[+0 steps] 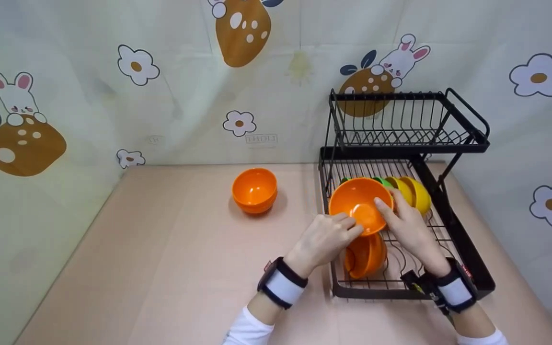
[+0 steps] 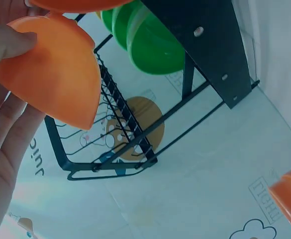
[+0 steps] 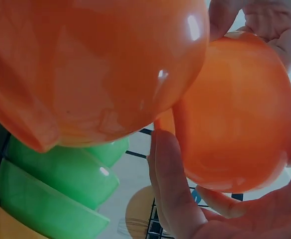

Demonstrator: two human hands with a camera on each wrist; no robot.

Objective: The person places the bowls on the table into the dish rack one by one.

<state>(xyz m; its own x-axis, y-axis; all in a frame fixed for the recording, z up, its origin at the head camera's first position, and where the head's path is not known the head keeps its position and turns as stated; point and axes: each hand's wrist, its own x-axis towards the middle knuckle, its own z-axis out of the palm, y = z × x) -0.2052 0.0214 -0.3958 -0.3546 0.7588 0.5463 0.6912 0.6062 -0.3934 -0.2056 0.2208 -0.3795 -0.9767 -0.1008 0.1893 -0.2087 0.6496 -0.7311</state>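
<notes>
Over the front of the black dish rack, both hands hold one orange bowl (image 1: 360, 194), tilted so its glossy inside faces the head camera. The left hand (image 1: 324, 238) pinches its near rim with curled fingers. At the opposite side, the right hand (image 1: 408, 225) grips the bowl, thumb inside the rim and fingers behind the wall. In the right wrist view the fingers spread around the outside of the held bowl (image 3: 240, 114). Just below it, other orange bowls (image 1: 364, 258) stand on edge in the rack, partly hidden by the left hand.
The two-tier dish rack (image 1: 415, 294) stands on the right of the table. Yellow bowls (image 1: 417, 196) and green bowls (image 2: 155, 47) lean in its lower tier, under the upper shelf (image 1: 405, 148). Stacked orange bowls (image 1: 255, 189) sit on the table left of the rack. A patterned curtain (image 1: 185, 96) hangs behind.
</notes>
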